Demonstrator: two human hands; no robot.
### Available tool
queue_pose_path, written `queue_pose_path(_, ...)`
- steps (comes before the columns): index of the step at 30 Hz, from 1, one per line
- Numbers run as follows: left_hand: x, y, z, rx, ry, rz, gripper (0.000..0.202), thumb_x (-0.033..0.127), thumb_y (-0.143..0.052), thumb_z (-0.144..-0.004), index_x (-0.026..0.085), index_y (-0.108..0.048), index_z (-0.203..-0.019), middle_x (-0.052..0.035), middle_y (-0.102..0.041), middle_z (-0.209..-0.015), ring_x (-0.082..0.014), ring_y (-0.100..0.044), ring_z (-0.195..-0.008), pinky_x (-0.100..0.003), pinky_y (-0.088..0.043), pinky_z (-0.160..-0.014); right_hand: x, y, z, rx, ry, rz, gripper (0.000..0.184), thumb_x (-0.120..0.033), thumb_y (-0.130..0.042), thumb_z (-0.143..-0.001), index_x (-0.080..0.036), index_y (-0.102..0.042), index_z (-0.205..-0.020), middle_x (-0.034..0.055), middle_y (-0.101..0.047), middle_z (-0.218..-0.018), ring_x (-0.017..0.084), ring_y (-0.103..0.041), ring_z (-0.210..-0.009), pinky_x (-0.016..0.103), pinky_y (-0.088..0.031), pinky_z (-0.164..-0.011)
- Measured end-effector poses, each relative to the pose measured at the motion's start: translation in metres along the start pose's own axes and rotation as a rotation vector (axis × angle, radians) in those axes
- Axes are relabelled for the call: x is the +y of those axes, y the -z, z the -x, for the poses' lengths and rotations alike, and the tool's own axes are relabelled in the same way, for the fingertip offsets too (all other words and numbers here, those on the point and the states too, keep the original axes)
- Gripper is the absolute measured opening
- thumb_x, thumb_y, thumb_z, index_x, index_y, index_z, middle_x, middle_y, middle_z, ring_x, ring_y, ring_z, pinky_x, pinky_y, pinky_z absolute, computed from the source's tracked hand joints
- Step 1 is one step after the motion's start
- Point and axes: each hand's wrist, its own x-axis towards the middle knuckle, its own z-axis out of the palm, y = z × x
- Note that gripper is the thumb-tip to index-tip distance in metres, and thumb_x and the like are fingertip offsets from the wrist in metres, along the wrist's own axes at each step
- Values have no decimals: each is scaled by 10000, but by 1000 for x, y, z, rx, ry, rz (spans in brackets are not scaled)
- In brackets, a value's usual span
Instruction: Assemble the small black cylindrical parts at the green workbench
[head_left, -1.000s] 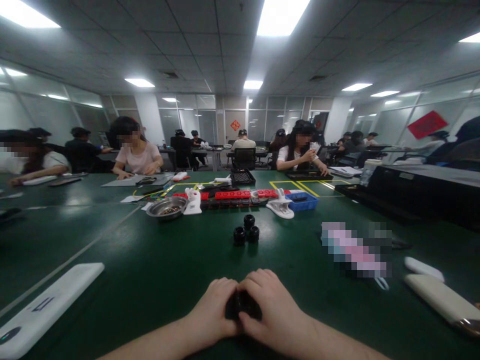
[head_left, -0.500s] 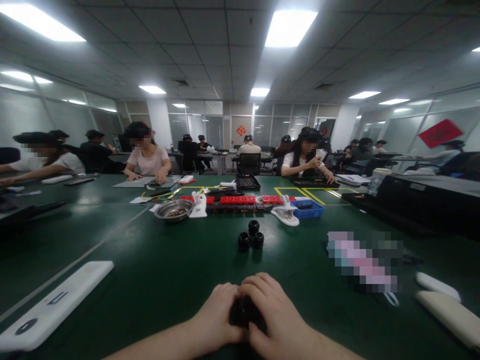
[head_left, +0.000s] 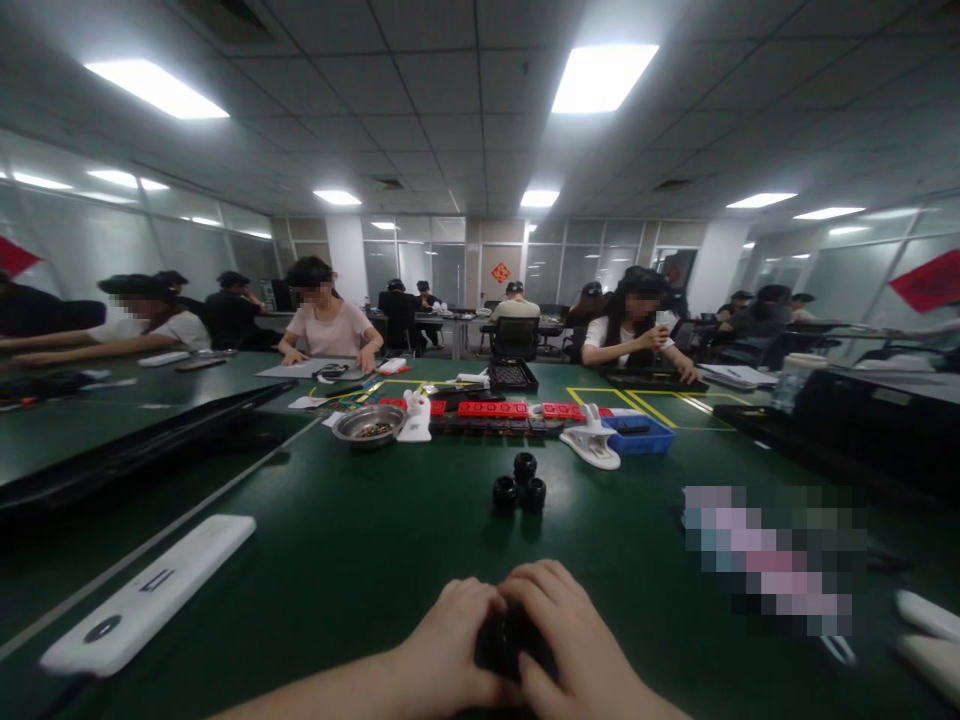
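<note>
My left hand point(head_left: 446, 640) and my right hand point(head_left: 566, 640) are pressed together low over the green table point(head_left: 337, 560), fingers curled round a small black part point(head_left: 510, 640) that is mostly hidden between them. A little farther out on the table stand three black round parts point(head_left: 519, 482) in a tight cluster, apart from both hands.
A white flat device point(head_left: 146, 595) lies at the left. Beyond the cluster sit a metal bowl point(head_left: 367, 425), red strips point(head_left: 491, 409), a white clip point(head_left: 592, 445) and a blue bin point(head_left: 637, 435). A black tray point(head_left: 847, 425) stands at the right. Other people work at the far side.
The view has tilted up and shifted left, so everything sits lower and further right in the picture. My hands stay clasped on the black part.
</note>
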Motion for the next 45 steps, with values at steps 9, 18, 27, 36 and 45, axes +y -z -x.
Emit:
queue_pose_path(9, 4, 3, -1, -15, 7, -11, 399, 442, -694, -567, 188, -521, -822, -5, -532, -849, -180, -464, -771, -274, -367, -697, 1, -11, 1, 17, -149, 154, 99, -227, -557, -695, -194, -529, -785, 31, -545, -843, 192, -472, -794, 323, -365, -731)
queue_pose_path(18, -2, -1, -1, -13, 33, 18, 473, 466, -732, -520, 187, -521, -839, 0, -522, -867, -185, -457, -777, -270, -355, -665, 0, 0, 3, 97, -157, 58, 371, -237, -593, -664, -152, -511, -1015, 85, -533, -1014, 234, -456, -936, 370, -353, -837)
queue_pose_path(27, -2, -2, -2, 7, -21, 16, 354, 359, -693, -574, 189, -514, -827, 8, -525, -857, -172, -458, -782, -272, -353, -715, 3, -8, 1, -39, 13, 115, 290, -214, -569, -663, -207, -563, -953, 34, -580, -901, 205, -486, -875, 404, -267, -929)
queue_pose_path(36, 1, 1, -1, 1, 8, 15, 426, 445, -725, -530, 185, -508, -789, 8, -524, -833, -176, -462, -768, -262, -353, -664, 1, -3, 2, 58, -146, 200, 156, -326, -573, -704, -191, -573, -781, 42, -590, -798, 215, -484, -792, 370, -340, -771)
queue_pose_path(45, 5, 5, 1, -12, 25, 3, 441, 445, -723, -538, 185, -509, -823, -3, -533, -861, -183, -463, -782, -274, -365, -692, 3, 0, 1, 58, -9, 168, 404, -223, -505, -656, -167, -504, -1057, 86, -563, -1040, 235, -482, -947, 392, -297, -887)
